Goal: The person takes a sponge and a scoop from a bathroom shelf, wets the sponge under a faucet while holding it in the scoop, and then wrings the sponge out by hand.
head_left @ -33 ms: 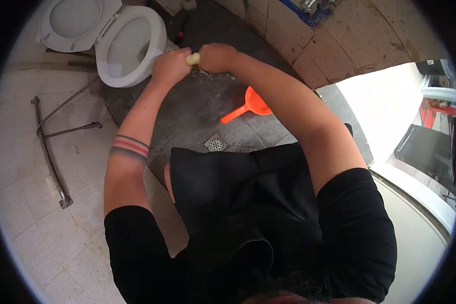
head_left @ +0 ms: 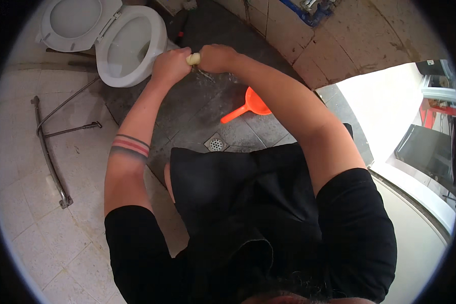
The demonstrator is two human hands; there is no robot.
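Observation:
My left hand (head_left: 171,67) and my right hand (head_left: 218,58) are held out in front of me, close together, both closed round a pale yellow cloth (head_left: 193,59). Only a short twisted piece of it shows between the two fists; the rest is hidden inside my fingers. Thin streaks that look like falling water (head_left: 205,75) show just below the hands, over the dark floor. Beside my left hand stands a white toilet (head_left: 159,50) with its lid and seat raised.
An orange dipper (head_left: 238,113) lies on the grey tiled floor, partly behind my right forearm. A square floor drain (head_left: 216,144) is nearer to me. Metal grab bars (head_left: 48,147) are on the left wall. A dark brush-like tool (head_left: 180,34) stands beside the toilet.
The streaks of water below my hands have changed shape slightly. Both hands keep their grip on the cloth in nearly the same place.

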